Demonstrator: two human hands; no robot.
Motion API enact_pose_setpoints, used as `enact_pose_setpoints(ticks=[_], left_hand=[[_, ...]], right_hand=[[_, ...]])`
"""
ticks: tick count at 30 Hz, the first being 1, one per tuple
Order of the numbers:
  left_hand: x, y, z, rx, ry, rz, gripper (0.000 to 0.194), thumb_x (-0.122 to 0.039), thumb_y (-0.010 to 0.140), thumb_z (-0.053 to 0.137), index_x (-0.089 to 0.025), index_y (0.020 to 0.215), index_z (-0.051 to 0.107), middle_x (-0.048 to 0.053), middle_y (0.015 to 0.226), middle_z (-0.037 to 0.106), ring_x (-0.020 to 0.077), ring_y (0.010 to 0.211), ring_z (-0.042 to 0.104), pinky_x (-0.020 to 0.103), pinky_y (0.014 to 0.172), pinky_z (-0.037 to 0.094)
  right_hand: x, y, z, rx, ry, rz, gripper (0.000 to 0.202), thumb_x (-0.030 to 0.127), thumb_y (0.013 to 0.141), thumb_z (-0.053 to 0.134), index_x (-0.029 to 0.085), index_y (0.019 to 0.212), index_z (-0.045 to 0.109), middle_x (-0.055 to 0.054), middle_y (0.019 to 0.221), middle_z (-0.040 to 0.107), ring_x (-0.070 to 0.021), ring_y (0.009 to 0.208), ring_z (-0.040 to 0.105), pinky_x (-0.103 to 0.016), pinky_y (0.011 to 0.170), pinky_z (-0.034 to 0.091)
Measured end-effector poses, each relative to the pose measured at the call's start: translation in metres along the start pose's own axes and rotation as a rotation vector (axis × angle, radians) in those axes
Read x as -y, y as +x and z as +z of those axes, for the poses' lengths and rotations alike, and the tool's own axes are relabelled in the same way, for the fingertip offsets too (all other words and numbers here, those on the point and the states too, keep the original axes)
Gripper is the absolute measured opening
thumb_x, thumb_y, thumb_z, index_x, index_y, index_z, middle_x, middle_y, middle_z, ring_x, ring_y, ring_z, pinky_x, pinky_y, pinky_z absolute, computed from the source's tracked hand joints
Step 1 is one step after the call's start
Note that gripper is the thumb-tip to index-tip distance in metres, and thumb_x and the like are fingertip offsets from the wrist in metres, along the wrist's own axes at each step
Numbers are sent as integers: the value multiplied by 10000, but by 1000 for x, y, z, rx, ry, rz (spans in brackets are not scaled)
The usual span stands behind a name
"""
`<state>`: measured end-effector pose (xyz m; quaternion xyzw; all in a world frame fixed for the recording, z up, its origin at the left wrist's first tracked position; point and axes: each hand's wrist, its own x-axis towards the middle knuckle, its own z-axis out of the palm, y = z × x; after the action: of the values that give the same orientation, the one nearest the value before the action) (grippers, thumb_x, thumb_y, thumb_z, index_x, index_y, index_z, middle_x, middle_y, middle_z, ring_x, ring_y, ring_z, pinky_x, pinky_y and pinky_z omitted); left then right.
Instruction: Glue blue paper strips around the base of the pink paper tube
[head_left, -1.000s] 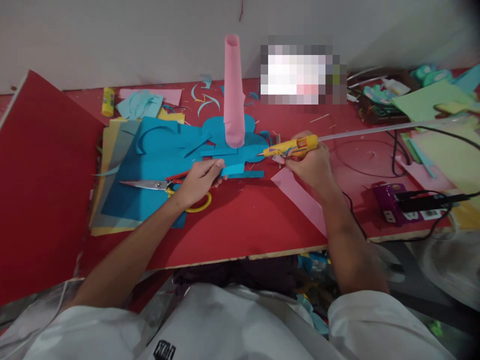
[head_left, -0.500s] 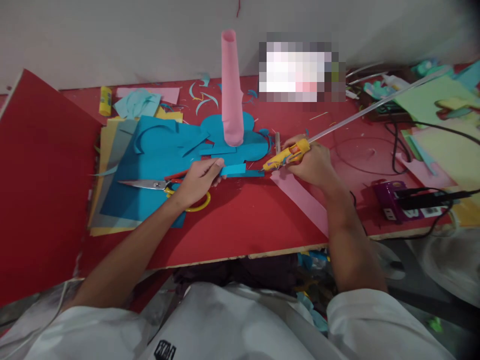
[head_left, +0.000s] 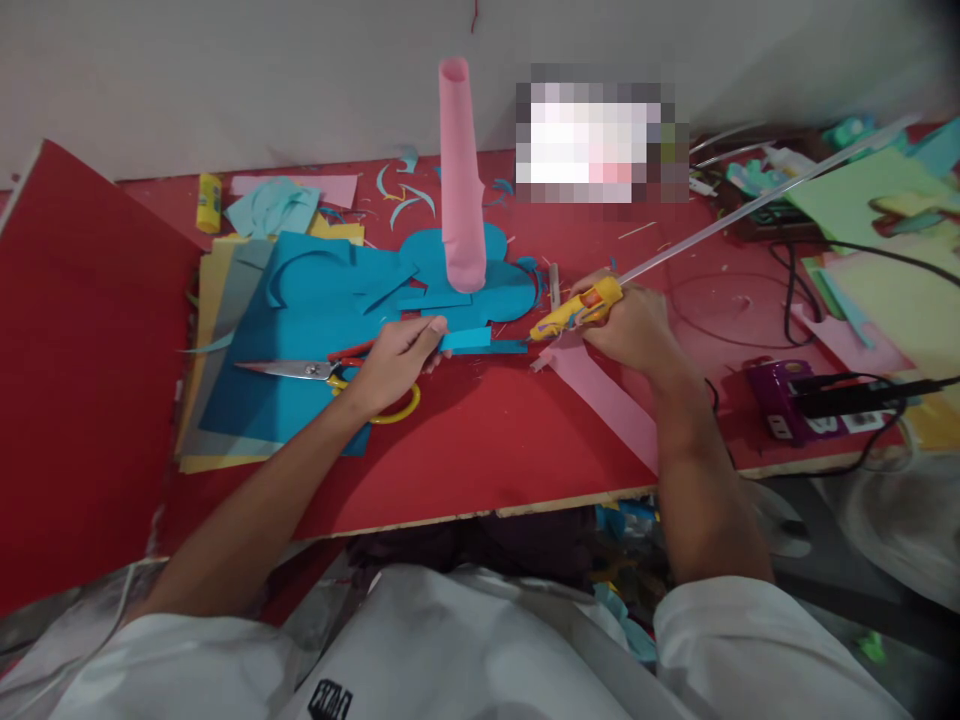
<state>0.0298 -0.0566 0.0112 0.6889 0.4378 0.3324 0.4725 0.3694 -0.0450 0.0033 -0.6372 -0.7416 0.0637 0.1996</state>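
Note:
Between the thumb and fingers of my left hand (head_left: 401, 362) is the end of a blue paper strip (head_left: 469, 339). My right hand (head_left: 634, 325) grips a yellow glue gun (head_left: 577, 308), from whose back a long clear glue stick (head_left: 757, 205) sticks out. The gun's nozzle points left, at the strip's right end. Behind the strip, a pink paper tube (head_left: 463, 180) stands upright on a blue rounded paper cutout (head_left: 510, 290). Scissors (head_left: 300, 370) with red and yellow handles lie partly under my left hand. A pink paper strip (head_left: 604, 400) lies below the gun.
Blue sheets (head_left: 247, 390) over yellow ones lie at the left, beside a raised red board (head_left: 82, 370). A glue tube (head_left: 210, 203) stands behind them. At the right are a purple box (head_left: 787, 400), black cables and coloured paper (head_left: 892, 290).
The glue gun has shifted very slightly to the right in my right hand, and its glue stick sits a little differently. My left hand and the blue strip have hardly moved.

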Motion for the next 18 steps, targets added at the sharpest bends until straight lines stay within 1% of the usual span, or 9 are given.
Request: enact_pose_setpoints(ticks=[4,7,10,13,16,18], left_hand=[[-1,0,0,2,5,-1,639,-731,1037,520,-201,683,557,13,616,608,114,550,535,262,530,396],[-2,0,1,2,10,-3,642,-741,1033,517,-204,681,541,13,615,605,121,561,552,263,539,402],[-3,0,1,4,13,-8,656,-760,1021,520,-203,677,534,11,613,600,126,578,568,259,553,410],[-4,0,0,7,16,-17,661,-763,1020,520,-196,681,549,9,616,601,117,572,554,254,556,402],[-4,-1,0,7,24,-10,662,-759,1023,515,-192,686,566,8,616,603,111,563,535,255,554,390],[-5,-1,0,6,31,-5,664,-761,1024,508,-192,688,573,9,616,605,112,559,527,258,555,390]], right_hand=[[-5,0,2,13,-5,10,204,346,819,684,287,1014,698,-76,1029,802,-336,907,738,-447,796,540],[-7,1,3,31,-68,34,269,323,789,695,265,1051,724,-94,1006,801,-348,885,739,-457,787,539],[-5,1,-1,57,-152,42,353,293,768,703,248,1115,749,-109,1000,806,-355,872,737,-442,757,526],[-1,1,-5,87,-193,49,363,281,786,694,236,1142,751,-126,1014,808,-356,884,740,-419,740,506],[0,1,-5,89,-187,49,341,293,799,699,223,1131,740,-132,989,798,-364,894,741,-421,749,506],[-3,0,-3,76,-141,23,338,314,806,712,227,1132,729,-122,979,790,-363,910,741,-426,767,520]])
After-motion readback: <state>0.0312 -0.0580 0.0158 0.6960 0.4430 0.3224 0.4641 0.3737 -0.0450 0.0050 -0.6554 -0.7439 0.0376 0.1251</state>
